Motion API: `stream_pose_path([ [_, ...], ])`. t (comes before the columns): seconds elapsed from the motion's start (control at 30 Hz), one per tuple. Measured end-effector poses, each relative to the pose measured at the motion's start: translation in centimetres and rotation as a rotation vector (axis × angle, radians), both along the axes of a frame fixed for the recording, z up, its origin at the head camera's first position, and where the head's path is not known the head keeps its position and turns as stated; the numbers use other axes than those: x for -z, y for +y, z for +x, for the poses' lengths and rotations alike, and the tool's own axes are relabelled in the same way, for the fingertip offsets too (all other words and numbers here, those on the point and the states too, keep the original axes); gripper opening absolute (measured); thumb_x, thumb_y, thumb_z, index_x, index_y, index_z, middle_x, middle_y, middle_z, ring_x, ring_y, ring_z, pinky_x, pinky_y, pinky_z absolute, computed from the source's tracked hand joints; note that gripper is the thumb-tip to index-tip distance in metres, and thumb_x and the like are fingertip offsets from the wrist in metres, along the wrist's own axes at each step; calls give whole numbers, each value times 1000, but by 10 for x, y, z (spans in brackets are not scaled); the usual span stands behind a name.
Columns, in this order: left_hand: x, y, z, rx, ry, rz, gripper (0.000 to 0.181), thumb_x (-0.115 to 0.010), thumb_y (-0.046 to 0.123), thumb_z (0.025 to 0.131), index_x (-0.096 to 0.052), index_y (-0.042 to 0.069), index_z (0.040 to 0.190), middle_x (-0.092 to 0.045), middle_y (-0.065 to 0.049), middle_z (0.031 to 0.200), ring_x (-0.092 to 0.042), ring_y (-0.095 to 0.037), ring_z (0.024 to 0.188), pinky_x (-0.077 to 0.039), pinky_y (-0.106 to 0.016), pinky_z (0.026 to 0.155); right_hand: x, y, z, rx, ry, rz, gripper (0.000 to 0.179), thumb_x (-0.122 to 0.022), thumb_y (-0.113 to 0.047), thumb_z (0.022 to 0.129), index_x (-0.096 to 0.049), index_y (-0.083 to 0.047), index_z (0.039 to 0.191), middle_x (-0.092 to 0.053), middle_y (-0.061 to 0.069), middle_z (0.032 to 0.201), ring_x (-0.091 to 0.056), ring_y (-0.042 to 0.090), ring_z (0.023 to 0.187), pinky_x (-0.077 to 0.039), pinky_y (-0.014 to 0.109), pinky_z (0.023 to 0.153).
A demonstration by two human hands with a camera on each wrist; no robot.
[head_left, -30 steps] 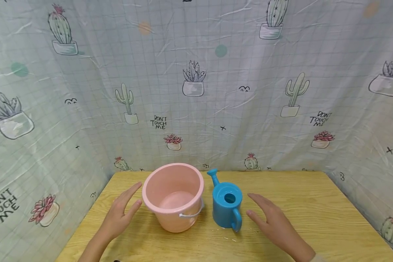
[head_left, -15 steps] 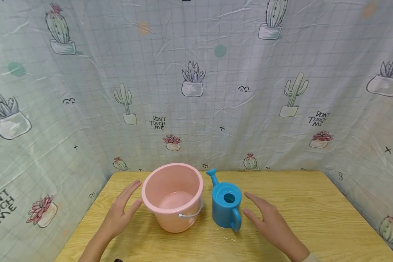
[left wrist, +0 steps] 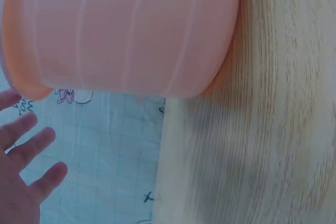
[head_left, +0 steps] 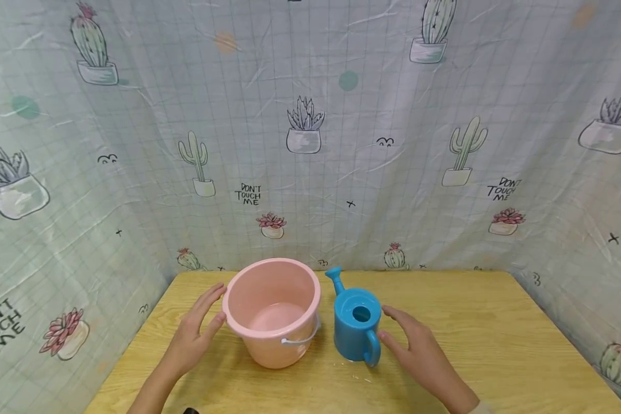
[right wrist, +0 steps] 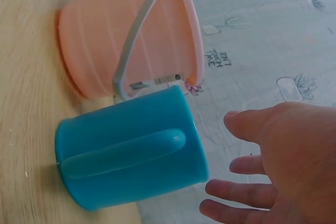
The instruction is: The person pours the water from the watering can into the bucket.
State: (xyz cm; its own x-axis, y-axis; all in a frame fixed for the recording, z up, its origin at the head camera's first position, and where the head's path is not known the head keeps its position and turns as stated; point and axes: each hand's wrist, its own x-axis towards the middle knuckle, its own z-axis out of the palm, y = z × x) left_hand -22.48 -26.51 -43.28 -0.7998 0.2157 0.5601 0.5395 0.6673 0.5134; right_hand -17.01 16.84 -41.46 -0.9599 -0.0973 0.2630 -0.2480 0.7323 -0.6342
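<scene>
A pink bucket with a pale handle hanging at its front right stands upright on the wooden table. To its right is a blue watering can, spout pointing to the back left and its handle facing the front right. My left hand is spread beside the bucket's left rim; whether a fingertip touches the rim I cannot tell. Close to the watering can's right side, my right hand has its fingers extended, and the right wrist view shows a gap between that hand and the can. Neither hand holds anything.
A cloth printed with cacti hangs behind the wooden table and along both sides. Small wet-looking specks lie in front of the watering can. A small dark object shows at the bottom edge.
My right hand has moved left, closer to the watering can. My left hand has edged slightly toward the bucket's rim. The bucket and can stand where they were.
</scene>
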Motion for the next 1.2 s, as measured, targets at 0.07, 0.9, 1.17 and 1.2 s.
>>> stream_pose_path([
  [0.07, 0, 1, 1, -2, -4, 1, 51, -56, 14, 96, -44, 17, 146, -41, -5, 152, -30, -4, 142, -36, -66, 102, 1, -1, 0, 2, -9, -2, 53, -62, -33, 94, -50, -9, 140, -56, 11, 139, -54, 35, 126, -46, 56, 100],
  [0.9, 1, 21, -2, 5, -25, 105, 51, -56, 8, 96, -45, 17, 145, -54, -8, 141, -61, -23, 113, -54, -22, 87, 11, -12, -8, 26, -129, -88, 75, -62, -45, 91, -32, -10, 150, -50, 14, 143, -48, 37, 131, -43, 62, 101],
  [1.17, 3, 22, -1, 2, -101, 145, 53, -54, 12, 98, -39, 17, 149, -52, -10, 143, -58, -23, 120, -52, -21, 90, 18, -17, -11, 26, -101, -128, 80, -67, -39, 89, -28, -9, 151, -48, 15, 144, -47, 37, 131, -41, 62, 103],
  [1.2, 3, 22, -1, 3, -108, 154, 52, -53, 12, 99, -39, 17, 149, -52, -9, 144, -58, -22, 121, -51, -21, 89, 18, -17, -11, 27, -101, -129, 80, -67, -39, 89, -28, -9, 151, -48, 15, 144, -47, 37, 131, -41, 62, 102],
])
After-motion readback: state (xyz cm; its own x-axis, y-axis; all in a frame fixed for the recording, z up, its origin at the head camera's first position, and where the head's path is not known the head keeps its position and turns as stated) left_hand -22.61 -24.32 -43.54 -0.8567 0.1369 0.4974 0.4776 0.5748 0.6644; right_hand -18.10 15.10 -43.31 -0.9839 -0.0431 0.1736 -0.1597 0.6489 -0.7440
